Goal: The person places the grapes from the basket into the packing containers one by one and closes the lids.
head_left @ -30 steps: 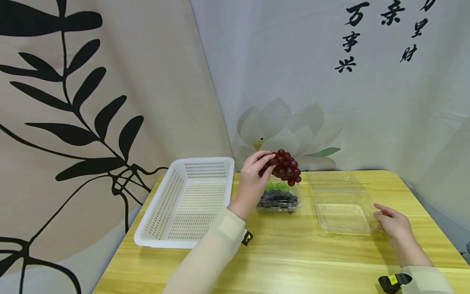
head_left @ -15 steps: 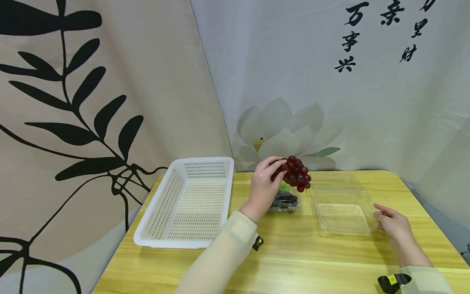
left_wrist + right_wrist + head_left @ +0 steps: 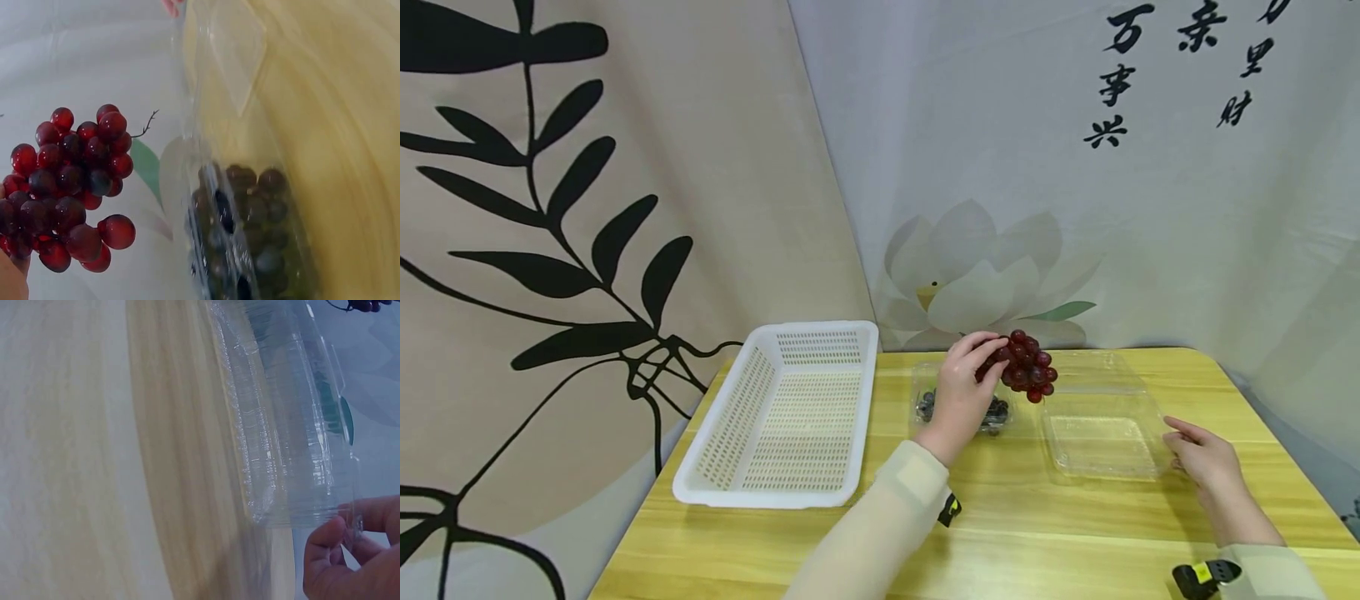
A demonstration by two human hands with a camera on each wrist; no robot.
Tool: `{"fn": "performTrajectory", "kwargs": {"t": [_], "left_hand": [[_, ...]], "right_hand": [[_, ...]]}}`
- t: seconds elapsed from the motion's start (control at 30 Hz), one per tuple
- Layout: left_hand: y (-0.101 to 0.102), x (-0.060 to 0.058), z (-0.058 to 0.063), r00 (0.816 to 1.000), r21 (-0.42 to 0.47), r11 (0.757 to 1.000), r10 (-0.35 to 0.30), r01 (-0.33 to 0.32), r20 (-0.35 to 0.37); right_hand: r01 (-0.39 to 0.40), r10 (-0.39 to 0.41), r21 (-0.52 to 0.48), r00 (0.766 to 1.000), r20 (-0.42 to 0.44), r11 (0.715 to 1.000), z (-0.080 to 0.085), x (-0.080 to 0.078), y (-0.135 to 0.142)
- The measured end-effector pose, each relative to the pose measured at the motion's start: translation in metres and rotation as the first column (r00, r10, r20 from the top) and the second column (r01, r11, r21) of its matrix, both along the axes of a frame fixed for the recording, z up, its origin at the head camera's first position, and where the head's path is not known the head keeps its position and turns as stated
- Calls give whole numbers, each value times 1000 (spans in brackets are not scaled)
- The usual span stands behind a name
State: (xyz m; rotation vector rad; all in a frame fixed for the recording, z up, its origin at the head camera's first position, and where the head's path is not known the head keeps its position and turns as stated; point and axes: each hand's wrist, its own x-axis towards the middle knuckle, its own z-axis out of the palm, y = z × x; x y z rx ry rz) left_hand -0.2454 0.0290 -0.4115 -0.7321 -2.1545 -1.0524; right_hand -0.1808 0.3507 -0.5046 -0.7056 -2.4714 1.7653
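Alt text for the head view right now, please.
The left hand holds up a red grape bunch, partly hiding a clear box of dark grapes. The right hand pinches the edge of an open clear box; a white basket stands to the left.

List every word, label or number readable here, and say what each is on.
"万事兴": leftmost column, on the printed backdrop cloth.
"亲": middle column, same cloth.
"里财": rightmost column, same cloth; the character above is cut off.
Black-and-yellow wrist devices: any marks too small to read.
Elsewhere, none I can make out.
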Motion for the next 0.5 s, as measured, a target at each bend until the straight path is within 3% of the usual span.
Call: {"fn": "performTrajectory", "kwargs": {"t": [0.13,0.5], "left_hand": [[10,2,-3,1000,20,1000,-24,24,11],[39,8,-7,1000,4,1000,6,-6,-1]], "right_hand": [[0,0,-7,1000,-3,1000,0,0,0],[-27,27,15,1000,8,1000,2,-1,0]]}}
